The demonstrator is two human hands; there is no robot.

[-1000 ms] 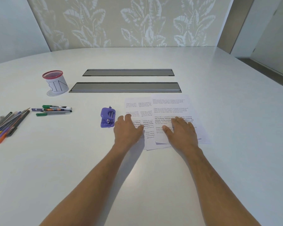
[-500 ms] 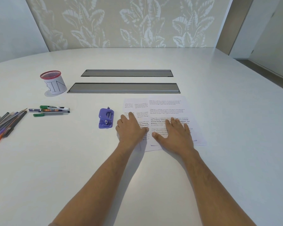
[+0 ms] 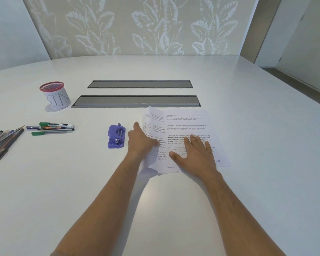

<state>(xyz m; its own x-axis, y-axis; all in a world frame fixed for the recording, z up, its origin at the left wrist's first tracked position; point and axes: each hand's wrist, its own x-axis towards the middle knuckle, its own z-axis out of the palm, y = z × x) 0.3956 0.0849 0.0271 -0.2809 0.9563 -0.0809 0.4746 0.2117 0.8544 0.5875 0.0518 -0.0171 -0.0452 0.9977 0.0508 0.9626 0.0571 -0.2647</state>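
The left hand (image 3: 140, 143) is no longer lying flat: it tips onto its side, fingers slipping behind the left edge of the printed sheets (image 3: 188, 122), thumb in front. That edge lifts off the table (image 3: 174, 209) (flat 1 second ago) and curls upright.

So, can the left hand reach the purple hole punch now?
Probably yes: the hole punch lies right beside the left hand, bare table between, though that hand holds the sheets.

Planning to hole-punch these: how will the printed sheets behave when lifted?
Probably floppy: the printed sheets curl where the left hand lifts their edge. Likely light and prone to sliding apart, as they lie fanned, the right hand pressing them flat.
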